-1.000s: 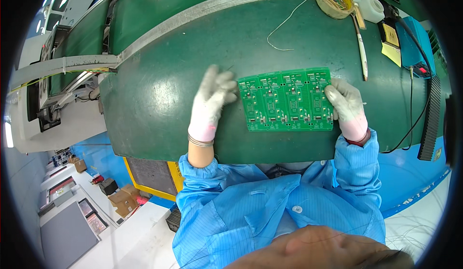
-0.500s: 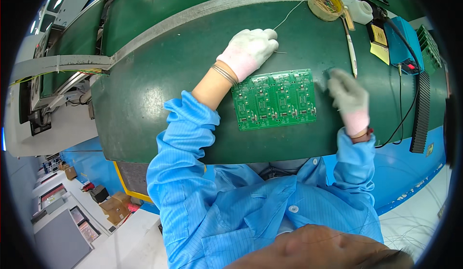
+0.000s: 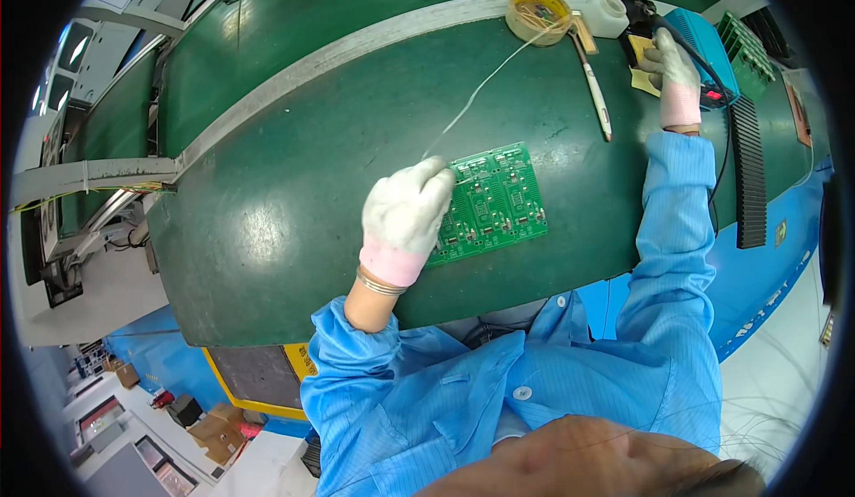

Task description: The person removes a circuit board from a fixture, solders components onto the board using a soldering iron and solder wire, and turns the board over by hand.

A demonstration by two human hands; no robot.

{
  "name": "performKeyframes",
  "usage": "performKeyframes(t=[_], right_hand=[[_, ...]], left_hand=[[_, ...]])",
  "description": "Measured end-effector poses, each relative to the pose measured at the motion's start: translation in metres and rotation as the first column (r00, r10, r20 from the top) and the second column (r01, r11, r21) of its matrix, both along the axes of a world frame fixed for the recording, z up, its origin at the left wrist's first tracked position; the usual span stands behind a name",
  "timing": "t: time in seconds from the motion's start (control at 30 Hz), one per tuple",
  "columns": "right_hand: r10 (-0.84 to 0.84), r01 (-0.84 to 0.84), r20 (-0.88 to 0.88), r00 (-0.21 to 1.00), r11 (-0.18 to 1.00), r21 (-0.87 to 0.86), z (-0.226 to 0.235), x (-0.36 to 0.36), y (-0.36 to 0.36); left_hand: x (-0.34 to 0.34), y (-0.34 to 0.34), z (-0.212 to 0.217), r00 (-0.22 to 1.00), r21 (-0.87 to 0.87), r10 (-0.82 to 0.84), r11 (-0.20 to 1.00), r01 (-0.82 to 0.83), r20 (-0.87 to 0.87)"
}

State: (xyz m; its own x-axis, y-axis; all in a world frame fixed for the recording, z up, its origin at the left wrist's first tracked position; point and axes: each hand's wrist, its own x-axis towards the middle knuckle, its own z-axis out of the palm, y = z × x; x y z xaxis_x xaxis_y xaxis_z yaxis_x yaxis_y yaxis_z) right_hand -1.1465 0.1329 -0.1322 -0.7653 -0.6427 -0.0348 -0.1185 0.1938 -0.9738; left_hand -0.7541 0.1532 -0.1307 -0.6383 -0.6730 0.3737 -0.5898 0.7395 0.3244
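Since half a second ago, left hand (image 3: 407,216) drawn back from far table (image 3: 267,221) onto left edge of green circuit board (image 3: 494,201), fingers pinched shut on thin solder wire (image 3: 481,92) from spool (image 3: 538,13). Right hand (image 3: 672,74) gone from board to far right, curled around blue-corded soldering iron (image 3: 643,18). Soldering seemingly being readied.

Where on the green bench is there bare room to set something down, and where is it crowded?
Bare mat lies left of the left hand and circuit board, out to the grey strip; another patch runs between board and pen tool. Crowded: the far right, around the right hand, solder spool and blue stand.
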Motion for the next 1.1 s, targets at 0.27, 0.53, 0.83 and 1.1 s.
performKeyframes(t=[0.27,0.53,0.83,1.1], right_hand=[[0.007,-0.013,-0.026,1.0,0.978,-0.208,-0.005,-0.018,-0.009],[0.018,-0.163,-0.55,0.835,0.963,-0.215,-0.004,0.02,0.04],[0.286,-0.285,-0.058,0.957,0.873,-0.395,-0.046,0.125,0.122],[0.559,-0.527,-0.064,0.826,0.728,-0.438,-0.058,0.121,0.113]], left_hand=[[-0.013,0.0,-0.007,0.996,0.075,0.042,0.996,-0.048,0.076],[-0.016,0.003,-0.011,0.975,0.2,0.138,0.974,-0.102,-0.173],[-0.032,0.008,-0.017,0.977,0.211,0.205,0.959,-0.189,-0.056],[-0.058,0.005,-0.031,0.979,0.18,0.124,0.979,-0.095,-0.16]])
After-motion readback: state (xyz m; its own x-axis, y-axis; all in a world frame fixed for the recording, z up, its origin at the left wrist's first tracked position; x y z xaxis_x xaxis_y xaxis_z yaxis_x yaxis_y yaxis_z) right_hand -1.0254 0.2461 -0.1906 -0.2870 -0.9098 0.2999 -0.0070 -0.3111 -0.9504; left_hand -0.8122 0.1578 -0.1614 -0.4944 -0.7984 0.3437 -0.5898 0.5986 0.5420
